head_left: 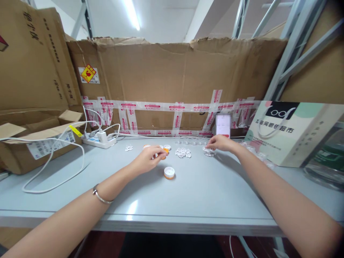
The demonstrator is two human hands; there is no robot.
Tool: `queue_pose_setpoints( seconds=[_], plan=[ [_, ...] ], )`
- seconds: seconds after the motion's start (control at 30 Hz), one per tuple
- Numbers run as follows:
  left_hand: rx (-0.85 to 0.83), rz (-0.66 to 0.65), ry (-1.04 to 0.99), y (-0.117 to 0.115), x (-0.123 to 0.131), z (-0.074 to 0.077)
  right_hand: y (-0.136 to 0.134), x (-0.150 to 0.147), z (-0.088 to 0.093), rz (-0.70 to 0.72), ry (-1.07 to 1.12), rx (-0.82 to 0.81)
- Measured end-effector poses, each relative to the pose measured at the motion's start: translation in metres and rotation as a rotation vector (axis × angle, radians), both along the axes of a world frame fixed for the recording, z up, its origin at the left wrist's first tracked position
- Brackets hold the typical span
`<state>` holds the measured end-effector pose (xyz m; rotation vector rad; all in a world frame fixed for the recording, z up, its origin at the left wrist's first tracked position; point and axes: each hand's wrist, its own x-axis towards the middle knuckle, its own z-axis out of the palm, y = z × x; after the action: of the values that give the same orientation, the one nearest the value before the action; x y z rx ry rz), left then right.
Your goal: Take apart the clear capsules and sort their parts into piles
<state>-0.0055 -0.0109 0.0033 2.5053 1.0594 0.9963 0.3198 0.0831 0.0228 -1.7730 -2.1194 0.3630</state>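
My left hand [148,158] is closed in a pinch on a small orange cap [166,152] just above the grey table [193,193]. A second orange cap with a white inside [169,172] lies on the table a little nearer to me. My right hand [220,143] reaches further back, its fingers pressed together on a small pile of white ring-shaped bits [208,152]. Another pile of the same white bits [183,153] lies between my hands. More caps [167,147] rest behind my left hand.
A taped cardboard wall [174,82] closes the back of the table. At the left stand cardboard boxes [34,139], a white power strip [99,141] and a looping white cable [53,179]. A paper bag [290,132] lies at the right, and a phone [223,125] leans against the cardboard.
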Motion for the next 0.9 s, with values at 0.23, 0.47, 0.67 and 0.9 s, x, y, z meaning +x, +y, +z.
queue_pose_setpoints(
  seconds=[0.23, 0.47, 0.67, 0.9],
  plan=[
    [-0.173, -0.110, 0.110, -0.001, -0.004, -0.001, -0.009, -0.015, 0.004, -0.069, -0.089, 0.122],
    [-0.284, -0.130, 0.245, -0.006, -0.004, -0.006, -0.073, -0.102, 0.000, 0.487, 0.184, 0.063],
    [-0.245, -0.128, 0.241, 0.000, -0.002, -0.013, -0.090, -0.130, -0.025, 0.613, 0.129, 0.059],
    [-0.292, -0.173, 0.185, 0.000, -0.001, -0.013, -0.086, -0.130, -0.029, 0.705, 0.207, 0.055]
  ],
)
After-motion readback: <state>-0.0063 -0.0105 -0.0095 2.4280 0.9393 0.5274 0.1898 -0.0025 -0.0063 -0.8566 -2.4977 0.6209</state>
